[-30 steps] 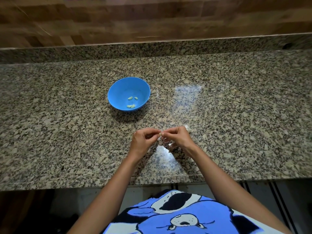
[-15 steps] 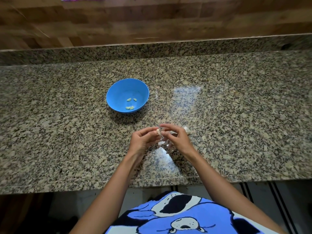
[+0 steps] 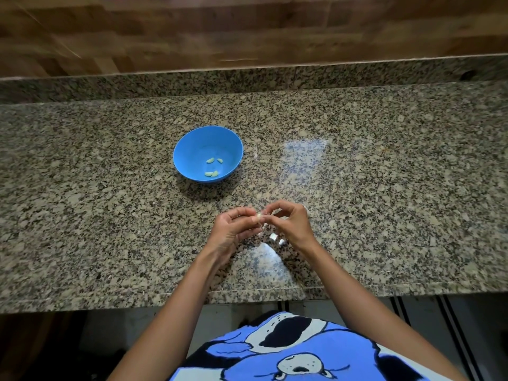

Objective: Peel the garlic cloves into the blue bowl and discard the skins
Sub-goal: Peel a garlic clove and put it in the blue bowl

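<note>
From the head view, my left hand (image 3: pixel 232 229) and right hand (image 3: pixel 291 224) meet just above the counter (image 3: pixel 384 188), near its front edge. Both are curled in a pinch on one garlic clove (image 3: pixel 259 215), held between the fingertips. It is too small for me to tell how much skin is left on it.

The blue bowl (image 3: pixel 192 149) sits further back and to my left, well apart from my hands, with a few peeled cloves (image 3: pixel 211 167) lying in its bottom. Two pale bits (image 3: pixel 274 237) lie on the counter just under my right hand. I cannot tell whether they are skin scraps or unpeeled cloves.

I judge I am mid-peel. To do it well, my left hand should hold the clove steady while my right catches a loose edge of skin and pulls along the clove's length. I should drop the scrap beside the pale bits so the waste stays in one spot, and only then carry the bare clove to the bowl.
</note>
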The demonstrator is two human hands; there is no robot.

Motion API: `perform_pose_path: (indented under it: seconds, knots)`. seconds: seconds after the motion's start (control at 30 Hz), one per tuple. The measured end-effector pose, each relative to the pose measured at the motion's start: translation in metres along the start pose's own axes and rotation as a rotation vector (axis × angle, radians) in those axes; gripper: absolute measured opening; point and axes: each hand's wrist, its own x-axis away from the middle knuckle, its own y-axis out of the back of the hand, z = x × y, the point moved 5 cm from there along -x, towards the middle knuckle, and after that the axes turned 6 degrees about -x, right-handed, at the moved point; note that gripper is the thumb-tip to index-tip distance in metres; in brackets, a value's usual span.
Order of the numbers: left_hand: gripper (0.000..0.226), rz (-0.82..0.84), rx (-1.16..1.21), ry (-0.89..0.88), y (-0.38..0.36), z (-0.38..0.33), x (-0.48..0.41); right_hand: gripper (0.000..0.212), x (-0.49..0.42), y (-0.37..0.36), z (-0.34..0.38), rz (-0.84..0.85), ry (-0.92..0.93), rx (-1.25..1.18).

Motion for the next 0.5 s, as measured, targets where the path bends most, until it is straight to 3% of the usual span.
perform_pose_path:
  seconds: [0.17, 0.33, 0.5]
  knots:
    - [0.023, 0.043, -0.071, 0.004, -0.0003, -0.0050, -0.0026, 0.015, -0.0023, 0.0010, 0.0017, 0.012, 0.010, 0.038]
    - [0.024, 0.094, -0.160, 0.027, 0.0010, -0.0071, -0.0012, 0.013, -0.0064, -0.0012, 0.0049, 0.203, -0.008, 0.171]
    - [0.030, 0.017, -0.023, 0.049, 0.0012, -0.0032, -0.0002, 0.004, -0.0065, -0.0066, 0.0068, 0.178, 0.046, 0.298]
